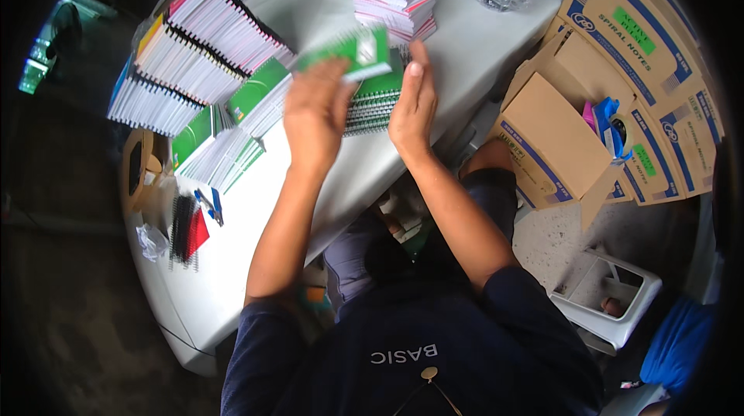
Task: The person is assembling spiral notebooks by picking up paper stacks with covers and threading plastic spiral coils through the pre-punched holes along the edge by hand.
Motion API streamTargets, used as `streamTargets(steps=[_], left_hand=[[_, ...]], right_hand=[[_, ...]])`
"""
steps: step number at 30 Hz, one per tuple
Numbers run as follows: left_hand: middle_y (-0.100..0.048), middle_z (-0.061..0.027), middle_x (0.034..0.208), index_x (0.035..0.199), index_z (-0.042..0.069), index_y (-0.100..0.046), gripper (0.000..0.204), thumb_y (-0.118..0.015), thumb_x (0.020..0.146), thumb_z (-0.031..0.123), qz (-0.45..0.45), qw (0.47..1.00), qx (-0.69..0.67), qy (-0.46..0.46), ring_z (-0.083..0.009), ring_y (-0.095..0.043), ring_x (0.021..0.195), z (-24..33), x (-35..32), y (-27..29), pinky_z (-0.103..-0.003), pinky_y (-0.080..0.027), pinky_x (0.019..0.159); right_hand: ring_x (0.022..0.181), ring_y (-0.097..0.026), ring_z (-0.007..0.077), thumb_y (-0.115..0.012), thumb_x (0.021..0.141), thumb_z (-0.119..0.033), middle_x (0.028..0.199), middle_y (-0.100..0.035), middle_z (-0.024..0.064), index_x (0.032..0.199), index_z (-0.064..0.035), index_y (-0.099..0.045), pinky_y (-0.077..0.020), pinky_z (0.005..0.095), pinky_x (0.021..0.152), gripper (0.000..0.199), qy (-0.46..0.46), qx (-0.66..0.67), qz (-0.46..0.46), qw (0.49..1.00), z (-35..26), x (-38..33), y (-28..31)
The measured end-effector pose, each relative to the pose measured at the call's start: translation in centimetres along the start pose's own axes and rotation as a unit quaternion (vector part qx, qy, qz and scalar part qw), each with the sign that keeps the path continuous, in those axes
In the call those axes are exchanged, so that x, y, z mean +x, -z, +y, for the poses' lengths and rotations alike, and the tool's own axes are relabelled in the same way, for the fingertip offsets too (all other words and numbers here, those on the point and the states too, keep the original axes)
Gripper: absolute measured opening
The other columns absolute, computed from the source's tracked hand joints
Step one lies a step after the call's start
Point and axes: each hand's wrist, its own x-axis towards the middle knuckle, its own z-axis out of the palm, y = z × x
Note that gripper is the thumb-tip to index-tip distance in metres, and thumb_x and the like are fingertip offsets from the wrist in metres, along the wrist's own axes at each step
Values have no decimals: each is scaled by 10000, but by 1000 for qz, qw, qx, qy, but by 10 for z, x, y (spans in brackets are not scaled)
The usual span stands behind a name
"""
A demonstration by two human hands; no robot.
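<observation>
Capital lettering on cardboard and cloth
Beyond the right edge of the bench (480,44), the upper box (612,9) carries large dark capitals, a blue oval emblem, a dark-blue band and a bright green label (634,30) with black capitals. The lower box (671,144) repeats the emblem and bears a second green label (644,162). On the open carton (558,133), nearest that edge, the print is too small to read. White capitals, upside down here, cross the dark shirt (418,323). The green notebook (349,51) has a pale patch, blurred beyond reading.
</observation>
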Motion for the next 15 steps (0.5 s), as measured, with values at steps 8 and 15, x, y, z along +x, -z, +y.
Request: streamTargets(steps=[8, 15], left_hand=[[-568, -88, 827, 828, 14, -600, 190, -647, 865, 194, 175, 953, -27, 245, -185, -520, 743, -27, -33, -37, -302, -424, 705], [-597, -115, 909, 1007, 7, -549, 244, -596, 887, 214, 256, 934, -31, 245, -205, -549, 812, -64, -26, -9, -306, -427, 757]], right_hand=[[958, -593, 315, -617, 871, -166, 1047, -628, 168, 1007, 16, -612, -464, 376, 827, 227, 31, -12, 35, 999, 16, -10, -3], [938, -505, 256, -729, 749, -104, 976, -560, 91, 924, -39, -581, -409, 359, 824, 239, 108, -44, 91, 989, 13, -9, 13]])
